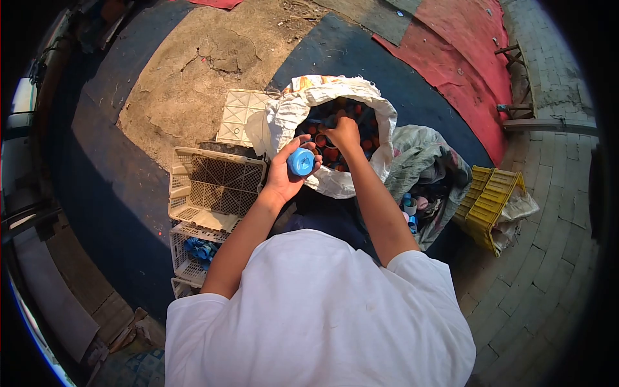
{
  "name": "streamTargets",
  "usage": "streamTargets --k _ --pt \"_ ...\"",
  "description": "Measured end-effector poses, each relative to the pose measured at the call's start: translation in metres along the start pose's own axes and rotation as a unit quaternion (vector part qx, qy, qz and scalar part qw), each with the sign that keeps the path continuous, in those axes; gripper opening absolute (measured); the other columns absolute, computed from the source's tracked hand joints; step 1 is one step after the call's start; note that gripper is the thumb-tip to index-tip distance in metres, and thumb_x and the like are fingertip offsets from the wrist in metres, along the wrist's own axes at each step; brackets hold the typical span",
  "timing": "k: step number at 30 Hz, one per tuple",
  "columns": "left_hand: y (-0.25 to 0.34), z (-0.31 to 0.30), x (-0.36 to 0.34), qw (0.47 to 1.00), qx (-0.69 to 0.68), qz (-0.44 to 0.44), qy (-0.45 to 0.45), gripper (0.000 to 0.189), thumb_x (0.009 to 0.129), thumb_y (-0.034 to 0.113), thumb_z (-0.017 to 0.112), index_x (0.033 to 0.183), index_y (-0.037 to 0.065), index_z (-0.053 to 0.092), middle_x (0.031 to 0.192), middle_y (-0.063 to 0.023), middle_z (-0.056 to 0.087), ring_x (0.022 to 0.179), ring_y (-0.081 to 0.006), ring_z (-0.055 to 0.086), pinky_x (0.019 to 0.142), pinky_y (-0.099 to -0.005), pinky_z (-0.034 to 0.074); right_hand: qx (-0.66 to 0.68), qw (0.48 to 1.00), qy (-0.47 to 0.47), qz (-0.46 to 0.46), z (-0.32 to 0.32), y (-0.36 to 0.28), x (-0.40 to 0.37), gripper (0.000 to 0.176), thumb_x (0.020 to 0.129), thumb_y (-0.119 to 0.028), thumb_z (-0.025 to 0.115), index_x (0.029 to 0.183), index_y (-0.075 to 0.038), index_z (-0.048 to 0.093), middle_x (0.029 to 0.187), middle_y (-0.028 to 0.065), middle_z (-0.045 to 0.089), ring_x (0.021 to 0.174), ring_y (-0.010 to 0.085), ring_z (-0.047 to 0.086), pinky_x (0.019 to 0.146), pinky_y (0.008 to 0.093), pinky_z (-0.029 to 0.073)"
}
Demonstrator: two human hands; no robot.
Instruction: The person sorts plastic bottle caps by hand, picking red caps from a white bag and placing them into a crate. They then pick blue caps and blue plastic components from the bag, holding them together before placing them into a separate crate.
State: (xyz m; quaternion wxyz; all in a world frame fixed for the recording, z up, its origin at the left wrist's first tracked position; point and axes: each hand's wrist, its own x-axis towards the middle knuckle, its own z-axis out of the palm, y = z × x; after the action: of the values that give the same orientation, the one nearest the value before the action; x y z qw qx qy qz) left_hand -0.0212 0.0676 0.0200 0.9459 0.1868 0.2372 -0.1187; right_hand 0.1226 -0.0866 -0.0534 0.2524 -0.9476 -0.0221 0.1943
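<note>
My left hand (284, 177) is wrapped round a small blue plastic container (301, 162), its round flat end facing up toward me. A white woven sack (290, 119) stands open in front of me with its rim rolled outward. Inside it lie many small round pieces (331, 155), mostly orange-red and dark. My right hand (343, 134) reaches into the sack's mouth, fingers bent down among the pieces. Something dark is at its fingertips, but shade hides what it is.
An upper plastic crate (219, 153) is at the left, with another crate below holding crumpled blue material (201, 250). A grey-green sack (412, 138) with mixed plastic pieces and a yellow crate (480, 206) stand to the right. A cream lattice panel (240, 116) lies beyond.
</note>
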Motion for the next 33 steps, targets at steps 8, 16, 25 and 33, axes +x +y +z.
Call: streamTargets --k 8,16,25,33 --pt "-0.001 -0.012 0.006 0.999 0.024 -0.011 -0.038 0.037 0.105 0.041 0.052 0.127 0.011 0.059 0.118 -0.0063 0.065 0.105 -0.0273 0.067 0.087 -0.0407 0.059 0.229 0.957 0.170 -0.058 -0.036 -0.003 -0.038 0.071 0.070 -0.030 0.092 0.121 0.002 0.055 0.111 0.0207 0.070 0.103 0.0293 0.070 0.085 0.0370 0.055" --pt "-0.001 0.014 0.006 0.999 -0.035 -0.012 0.006 0.069 0.101 0.072 0.029 0.133 0.015 0.053 0.128 -0.0067 0.060 0.118 -0.0236 0.061 0.096 -0.0493 0.055 0.207 0.912 0.126 -0.330 -0.090 -0.062 -0.124 0.068 0.066 -0.029 0.092 0.127 -0.011 0.067 0.114 0.0073 0.069 0.106 0.0271 0.058 0.090 0.0370 0.050" --pt "0.008 0.014 0.001 0.999 -0.040 0.008 -0.023 0.050 0.097 0.056 0.054 0.125 0.015 0.060 0.145 -0.0112 0.056 0.130 -0.0285 0.055 0.100 -0.0486 0.053 0.112 0.903 0.103 -0.403 -0.072 -0.063 -0.146 0.075 0.068 -0.039 0.087 0.136 -0.017 0.064 0.133 0.0028 0.061 0.116 0.0283 0.050 0.101 0.0434 0.035" --pt "0.008 0.003 0.000 0.990 -0.121 0.002 -0.072 0.036 0.096 0.040 0.062 0.122 0.016 0.065 0.139 -0.0109 0.058 0.128 -0.0355 0.055 0.096 -0.0533 0.053 0.159 0.984 0.057 -0.056 -0.028 0.029 -0.044 0.057 0.081 -0.033 0.080 0.125 -0.001 0.065 0.114 0.0204 0.071 0.117 0.0347 0.065 0.093 0.0415 0.053"
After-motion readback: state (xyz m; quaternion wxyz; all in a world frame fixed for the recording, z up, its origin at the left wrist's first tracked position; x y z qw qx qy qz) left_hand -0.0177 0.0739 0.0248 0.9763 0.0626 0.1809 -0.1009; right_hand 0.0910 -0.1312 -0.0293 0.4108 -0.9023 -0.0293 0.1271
